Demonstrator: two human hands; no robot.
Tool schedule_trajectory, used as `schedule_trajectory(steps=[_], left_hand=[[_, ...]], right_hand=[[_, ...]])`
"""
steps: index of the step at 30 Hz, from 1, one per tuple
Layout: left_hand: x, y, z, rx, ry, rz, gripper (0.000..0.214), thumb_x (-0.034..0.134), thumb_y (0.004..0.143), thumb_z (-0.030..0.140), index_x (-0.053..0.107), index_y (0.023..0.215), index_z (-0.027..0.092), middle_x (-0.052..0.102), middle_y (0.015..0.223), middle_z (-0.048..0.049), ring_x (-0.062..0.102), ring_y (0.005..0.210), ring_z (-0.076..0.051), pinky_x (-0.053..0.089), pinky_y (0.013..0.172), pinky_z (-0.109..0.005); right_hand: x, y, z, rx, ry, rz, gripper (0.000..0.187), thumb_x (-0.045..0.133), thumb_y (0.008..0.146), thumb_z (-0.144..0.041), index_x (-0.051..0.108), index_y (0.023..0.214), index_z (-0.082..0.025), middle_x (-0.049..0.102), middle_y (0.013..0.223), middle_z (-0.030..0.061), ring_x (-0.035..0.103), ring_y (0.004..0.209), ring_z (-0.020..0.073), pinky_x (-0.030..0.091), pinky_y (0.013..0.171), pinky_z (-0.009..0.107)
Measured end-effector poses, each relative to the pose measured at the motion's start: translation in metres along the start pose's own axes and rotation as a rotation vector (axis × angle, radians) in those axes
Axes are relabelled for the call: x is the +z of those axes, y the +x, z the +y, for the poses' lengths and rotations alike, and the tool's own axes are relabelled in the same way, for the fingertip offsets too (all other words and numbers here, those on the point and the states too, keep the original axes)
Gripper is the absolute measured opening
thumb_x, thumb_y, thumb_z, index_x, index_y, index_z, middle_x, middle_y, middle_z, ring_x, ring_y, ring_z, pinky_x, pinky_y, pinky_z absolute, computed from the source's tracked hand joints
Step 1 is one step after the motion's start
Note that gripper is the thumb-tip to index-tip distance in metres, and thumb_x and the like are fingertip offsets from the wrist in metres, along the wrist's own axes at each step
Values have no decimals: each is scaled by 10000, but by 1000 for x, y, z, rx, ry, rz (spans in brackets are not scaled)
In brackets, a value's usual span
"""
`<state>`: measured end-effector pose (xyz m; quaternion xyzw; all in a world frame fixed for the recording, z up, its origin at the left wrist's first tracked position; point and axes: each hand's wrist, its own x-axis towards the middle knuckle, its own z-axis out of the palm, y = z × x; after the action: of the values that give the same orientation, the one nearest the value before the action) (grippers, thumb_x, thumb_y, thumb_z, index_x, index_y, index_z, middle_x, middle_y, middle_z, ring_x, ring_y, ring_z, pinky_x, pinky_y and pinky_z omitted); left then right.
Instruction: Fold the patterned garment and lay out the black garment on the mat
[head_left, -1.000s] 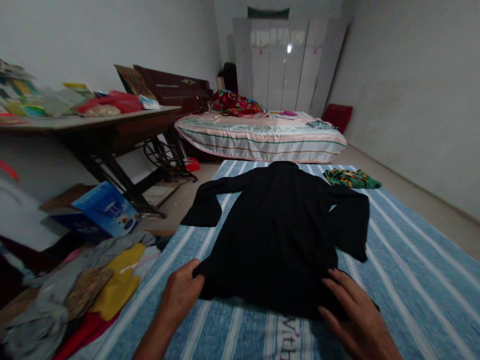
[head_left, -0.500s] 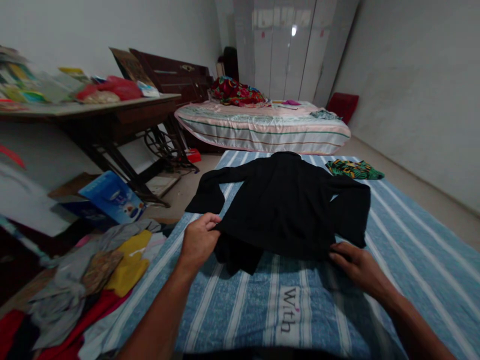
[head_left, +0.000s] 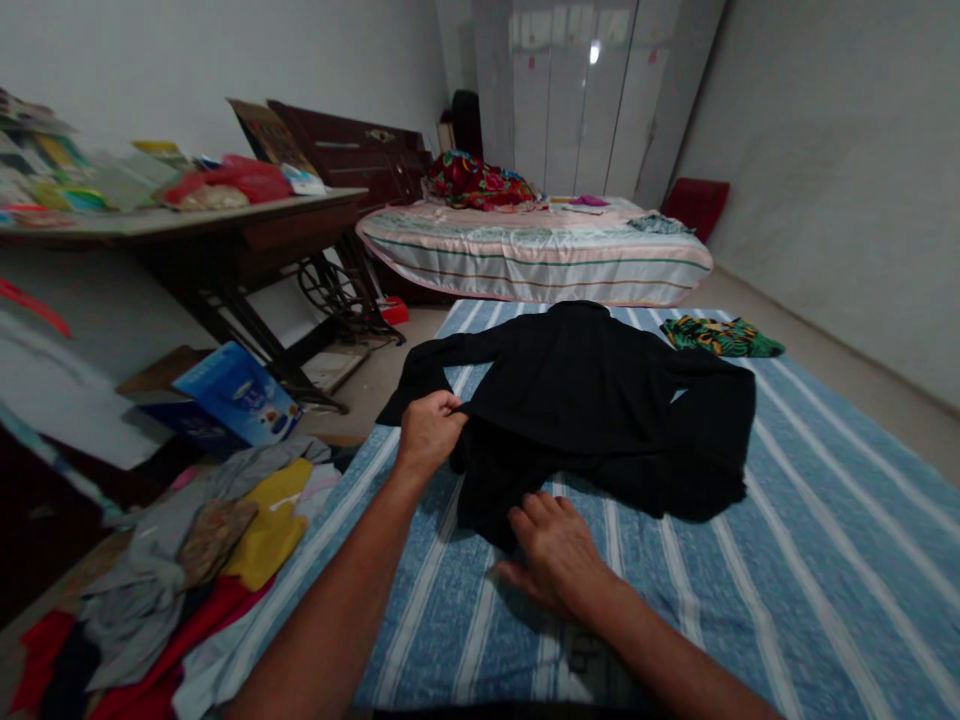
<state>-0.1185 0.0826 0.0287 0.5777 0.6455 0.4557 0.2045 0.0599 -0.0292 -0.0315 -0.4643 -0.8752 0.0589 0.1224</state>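
A black long-sleeved shirt [head_left: 577, 385] lies spread on a blue-and-white striped sheet [head_left: 847, 480], its collar toward the far end and its sleeves out to both sides. My left hand [head_left: 431, 432] pinches the shirt's hem at its left corner and holds it slightly raised. Under that hem a lower layer of black cloth hangs out onto the sheet. My right hand [head_left: 556, 550] is at the near edge of this lower cloth, fingers apart and palm down. I cannot tell whether its fingertips press on the cloth.
A folded green patterned cloth [head_left: 721, 337] lies beyond the right sleeve. Left of the bed are a heap of clothes [head_left: 142, 600], a blue box [head_left: 238, 395] and a sewing-machine table [head_left: 247, 225]. Another bed [head_left: 532, 255] stands beyond, before a wardrobe [head_left: 574, 110].
My right hand has let go of the right hem corner and moved left to the lower black cloth. My left hand has shifted forward and right with the hem, and the right hem has dropped.
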Motion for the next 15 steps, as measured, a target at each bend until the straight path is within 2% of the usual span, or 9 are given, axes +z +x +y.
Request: schedule_trajectory(steps=[3,6,10,12,15], left_hand=[[1,6,-2,19,20,8,97,581,592,241,624,634,165,645,614,5,630,649,-159,454,599,-216],[-4,9,-1,17,33,7,108,576,594,255,624,626,163,643,606,2,627,638,-158,451,591,-216],[-21,2,5,30,96,-14,113,564,596,253,628,646,174,653,620,13,622,636,-148,448,583,-203],[-33,-7,5,57,158,-46,134,566,617,284,636,672,183,649,611,21,611,615,-145,439,558,-203],[-51,-24,-2,86,243,-124,184,553,658,338,650,723,196,648,610,21,602,596,-149,431,536,-211]], right_hand=[[12,19,-13,30,-45,-65,185,515,869,-276,627,935,-144,601,954,121,513,925,281,398,738,379],[8,21,-5,-1,-59,-99,185,455,846,-107,628,896,-151,603,922,110,524,897,257,390,724,356],[-23,-9,11,-60,-22,-126,176,466,810,-69,608,857,-162,602,868,67,540,790,192,382,720,311],[-39,-27,13,-87,-50,-136,152,506,765,-55,603,806,-164,598,829,62,541,763,190,381,699,310],[-46,-47,13,-64,-128,-152,163,527,730,-36,616,786,-160,610,802,74,552,741,204,387,665,322]])
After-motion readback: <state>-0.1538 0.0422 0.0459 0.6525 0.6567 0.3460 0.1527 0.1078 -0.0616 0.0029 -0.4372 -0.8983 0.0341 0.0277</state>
